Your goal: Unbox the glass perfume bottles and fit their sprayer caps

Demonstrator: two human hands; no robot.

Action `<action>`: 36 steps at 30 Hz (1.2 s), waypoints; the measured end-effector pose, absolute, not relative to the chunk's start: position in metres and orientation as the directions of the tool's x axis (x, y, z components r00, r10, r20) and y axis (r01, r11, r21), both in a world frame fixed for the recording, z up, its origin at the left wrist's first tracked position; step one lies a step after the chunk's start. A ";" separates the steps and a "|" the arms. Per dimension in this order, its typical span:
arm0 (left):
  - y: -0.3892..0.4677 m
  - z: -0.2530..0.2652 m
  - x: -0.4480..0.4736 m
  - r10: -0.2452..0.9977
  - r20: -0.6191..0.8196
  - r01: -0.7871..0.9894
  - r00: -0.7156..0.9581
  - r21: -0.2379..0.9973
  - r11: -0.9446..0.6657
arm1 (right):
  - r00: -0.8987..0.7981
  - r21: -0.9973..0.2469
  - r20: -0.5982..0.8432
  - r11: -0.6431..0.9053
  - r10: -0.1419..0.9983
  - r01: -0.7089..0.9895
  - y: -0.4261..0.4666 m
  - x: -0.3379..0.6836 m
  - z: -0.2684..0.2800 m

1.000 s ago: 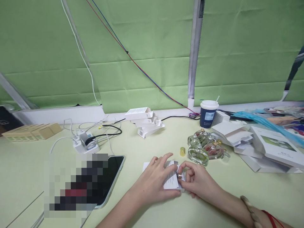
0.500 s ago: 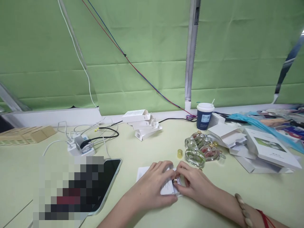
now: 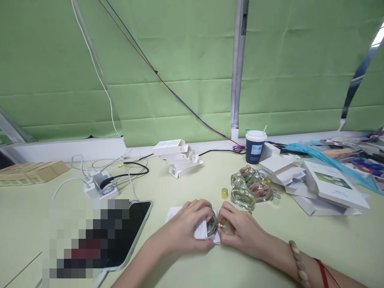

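My left hand (image 3: pixel 192 224) is wrapped over a small white printed box (image 3: pixel 200 229) lying on the table, its fingers and thumb gripping the sides. From the box's right end a clear glass perfume bottle (image 3: pixel 212 222) sticks partly out. My right hand (image 3: pixel 240 228) pinches the bottle at its gold neck, thumb below and fingers above. Just beyond my hands lies a cluster of glass perfume bottles (image 3: pixel 243 197), some with green or pink showing through. A loose gold cap (image 3: pixel 225 193) stands to their left, and a clear cap (image 3: pixel 276 199) to their right.
A phone (image 3: pixel 132 232) lies to the left, partly pixelated. Behind it sit a power strip with chargers (image 3: pixel 100 184) and tan boxes (image 3: pixel 45 172). Empty white cartons (image 3: pixel 178 158) lie at the back, near a dark blue paper cup (image 3: pixel 255 154). Flattened white boxes (image 3: pixel 327 186) pile up at right.
My right hand has drawn the perfume bottle out to the right, so its glass body now shows outside the box. My left hand has shifted slightly left with the box.
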State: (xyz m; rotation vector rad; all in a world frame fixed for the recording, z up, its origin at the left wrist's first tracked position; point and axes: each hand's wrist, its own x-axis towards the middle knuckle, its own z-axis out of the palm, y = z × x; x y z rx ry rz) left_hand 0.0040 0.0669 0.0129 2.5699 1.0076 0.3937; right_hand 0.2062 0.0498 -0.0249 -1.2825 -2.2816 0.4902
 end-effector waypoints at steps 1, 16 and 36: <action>0.068 0.013 0.003 0.698 0.140 0.598 0.703 0.414 -0.686 | -0.464 -0.487 0.256 0.528 0.848 0.696 0.051 0.208 -0.024; 0.078 0.007 -0.010 0.787 0.179 0.746 0.591 0.252 -0.617 | -0.509 -0.178 0.532 0.676 0.677 0.715 0.063 0.222 -0.028; 0.055 -0.016 0.026 0.558 0.463 0.599 0.689 0.070 -0.797 | -0.309 -0.685 0.385 0.494 0.870 0.536 0.060 0.224 -0.018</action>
